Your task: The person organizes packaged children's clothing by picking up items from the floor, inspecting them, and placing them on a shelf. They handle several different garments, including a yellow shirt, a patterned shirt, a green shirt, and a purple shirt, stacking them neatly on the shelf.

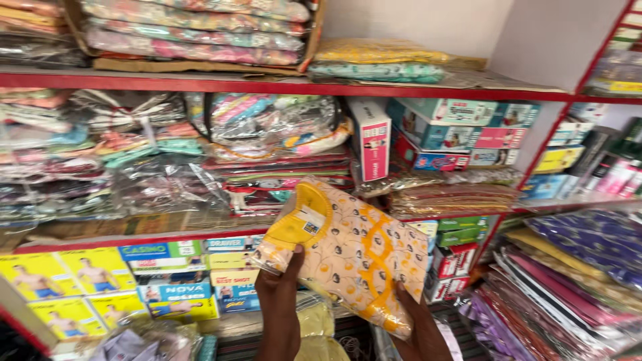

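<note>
A folded garment in clear plastic wrap [348,251], cream with small dark prints and a yellow collar and trim, is held up in front of red-edged shop shelves. My left hand [281,284] grips its lower left corner, thumb on the front. My right hand [414,314] holds its lower right edge from beneath, fingers mostly hidden behind the packet. The packet is tilted, collar end up to the left.
Red-edged shelves [267,83] hold stacks of plastic-wrapped clothes [267,134]. Coloured cartons [455,134] stand at the right, yellow and blue underwear boxes [100,281] at the lower left. Folded fabrics [575,281] pile up at the right. More packets [314,321] lie below my hands.
</note>
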